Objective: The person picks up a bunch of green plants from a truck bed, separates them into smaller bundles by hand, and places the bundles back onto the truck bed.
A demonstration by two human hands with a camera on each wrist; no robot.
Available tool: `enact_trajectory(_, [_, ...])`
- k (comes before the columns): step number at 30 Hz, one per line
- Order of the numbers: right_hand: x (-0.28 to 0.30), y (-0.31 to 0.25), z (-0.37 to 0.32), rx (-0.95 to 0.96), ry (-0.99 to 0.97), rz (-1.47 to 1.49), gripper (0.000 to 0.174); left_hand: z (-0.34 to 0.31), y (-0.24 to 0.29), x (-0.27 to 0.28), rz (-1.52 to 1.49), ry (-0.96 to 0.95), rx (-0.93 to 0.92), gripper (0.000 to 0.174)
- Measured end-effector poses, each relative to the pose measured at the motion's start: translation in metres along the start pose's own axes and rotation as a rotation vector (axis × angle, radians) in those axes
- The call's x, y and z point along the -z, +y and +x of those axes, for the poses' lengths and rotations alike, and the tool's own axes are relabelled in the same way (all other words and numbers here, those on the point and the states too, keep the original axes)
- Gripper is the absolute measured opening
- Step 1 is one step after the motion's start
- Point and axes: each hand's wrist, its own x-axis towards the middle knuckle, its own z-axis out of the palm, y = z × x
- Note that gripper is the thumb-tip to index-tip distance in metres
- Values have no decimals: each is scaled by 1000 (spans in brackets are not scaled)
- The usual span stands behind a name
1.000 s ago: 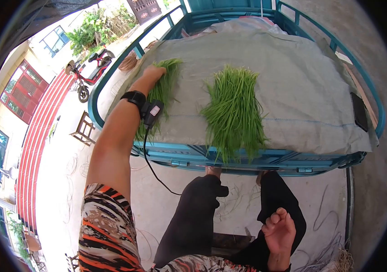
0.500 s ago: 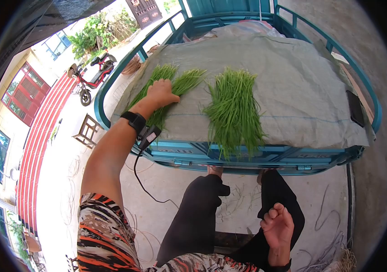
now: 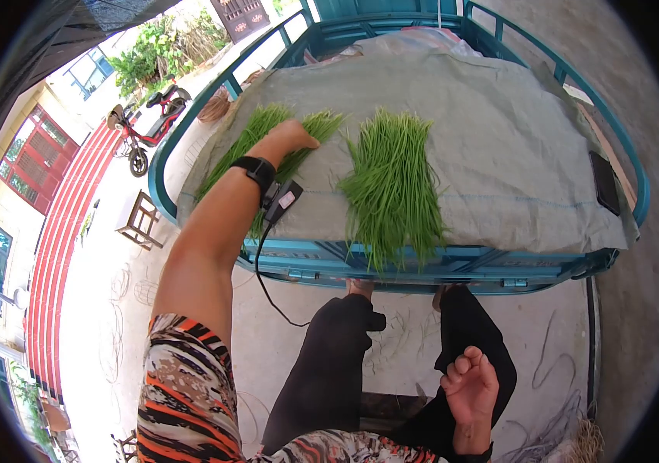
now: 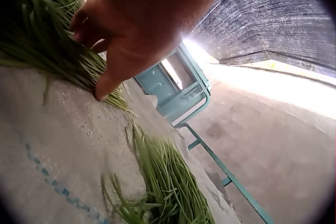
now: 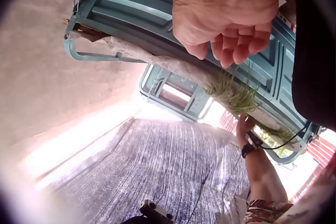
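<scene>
My left hand (image 3: pixel 291 137) reaches over a small bunch of green chives (image 3: pixel 321 126) on the left of the cloth. In the left wrist view its thumb lies along one edge of the bunch, with bent fingers on the other side. Beside it, further left, lie more chives (image 3: pixel 256 127), partly behind my forearm. To the right is a thick pile of chives (image 3: pixel 393 181), its lower ends hanging over the cloth's front edge. My right hand (image 3: pixel 470 390) hangs palm up above my thigh, its fingers loosely curled around nothing.
A grey-green cloth (image 3: pixel 511 147) covers the load of a teal cargo bed with side rails (image 3: pixel 611 104). A dark phone (image 3: pixel 604 182) lies at its right edge. A cable (image 3: pixel 264 282) runs from the left wrist camera. A stool (image 3: pixel 139 220) and a red scooter (image 3: pixel 152 127) stand left.
My left hand first reached over the leftmost chives, then shifted right with a small bunch that now lies slanted, its tips apart from the rest. My right hand has hardly moved.
</scene>
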Motion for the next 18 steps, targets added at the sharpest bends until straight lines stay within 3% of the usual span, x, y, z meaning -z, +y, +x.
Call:
enact_trajectory(1, [0,0,-1,-1,6,-17,26,1,-1,2,-22,-48,-28,77])
enact_trajectory(4, [-1,-1,0,2,9,-52,27,-5,1,-1,-154,49,54,61])
enact_trajectory(7, [-2,-1,-1,-1,10,-38,26,-5,6,2,-72,42,25,53])
enact_trajectory(10, [-2,-1,0,-4,-2,-16,26,-9,1,3,-181,107,-13,38])
enact_trajectory(13, [-2,0,-1,0,-8,-25,27,-30,-12,19,-781,-5,29,23])
enact_trajectory(16, [-1,1,-1,5,-17,-35,27,-38,-39,26,-1407,-58,-77,11])
enact_trajectory(18, [-3,2,-1,6,-20,-39,27,-37,-63,37,-1523,-71,-143,10])
